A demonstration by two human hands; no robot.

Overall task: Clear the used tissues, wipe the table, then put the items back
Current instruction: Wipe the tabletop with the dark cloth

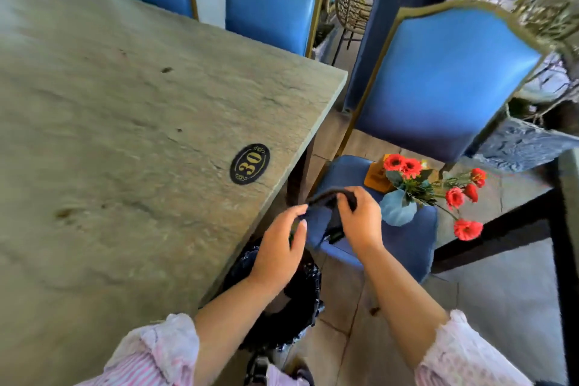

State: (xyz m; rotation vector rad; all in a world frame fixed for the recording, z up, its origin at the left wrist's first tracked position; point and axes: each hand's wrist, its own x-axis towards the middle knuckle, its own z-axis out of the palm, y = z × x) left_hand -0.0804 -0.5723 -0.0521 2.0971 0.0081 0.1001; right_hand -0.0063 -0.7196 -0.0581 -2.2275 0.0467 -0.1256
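Observation:
Both my hands hold a dark blue cloth (319, 221) beyond the table's right edge, above a blue chair seat (404, 244). My left hand (280, 244) pinches its left side and my right hand (360, 219) grips its top fold. The stone-look table (125, 122) carries a black oval plaque (249, 163) marked 30. On the chair seat stand a pale blue vase (398, 208) of red flowers (454, 194) and an orange wooden holder (377, 177). No tissues are in view.
A bin lined with a black bag (300, 291) stands on the floor under my left forearm, by the table's corner. Blue chairs (269, 0) line the far side, and a dark table leg and frame (560, 247) stand at the right.

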